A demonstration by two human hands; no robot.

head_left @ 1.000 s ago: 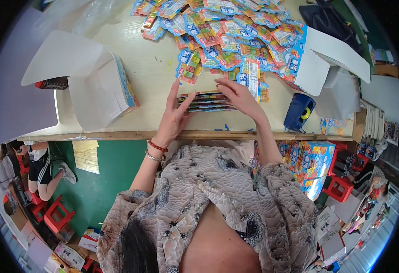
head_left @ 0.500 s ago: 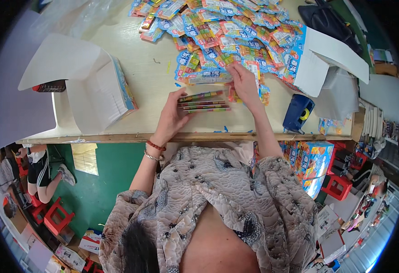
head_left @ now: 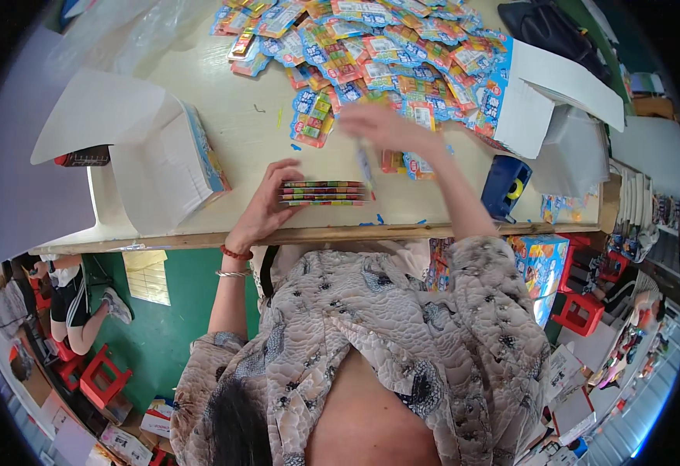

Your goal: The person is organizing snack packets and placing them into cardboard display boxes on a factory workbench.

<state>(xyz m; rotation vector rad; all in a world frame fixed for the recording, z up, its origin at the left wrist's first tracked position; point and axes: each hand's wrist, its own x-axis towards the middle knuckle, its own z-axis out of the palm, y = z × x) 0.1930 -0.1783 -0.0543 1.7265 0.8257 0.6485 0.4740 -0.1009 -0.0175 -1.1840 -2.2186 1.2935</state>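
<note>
My left hand [head_left: 261, 203] is closed round the left end of a small stack of flat candy packs [head_left: 324, 193], which stand on their long edges on the table near its front. Several colourful layers show in the stack. Above and to the right, my right hand [head_left: 379, 126] is smeared by motion. Below its thumb side, a single blister card of candy [head_left: 365, 167] hangs tilted, nearly edge-on, its lower end close to the stack's right end. Just left of the right hand's fingers lies another candy blister card [head_left: 313, 116], at the near edge of a large pile of the same cards [head_left: 402, 54].
An open white carton [head_left: 154, 155] lies at the left, another open carton [head_left: 538, 93] at the right beside the pile. A blue tape dispenser [head_left: 506, 186] stands near the front right. Clear plastic [head_left: 123, 39] lies at the back left, a dark bag [head_left: 553, 35] at the back right.
My right hand has moved left and slightly up, and its card has turned from flat to nearly edge-on. My left hand has shifted left and slightly down; the stack is squarer.
</note>
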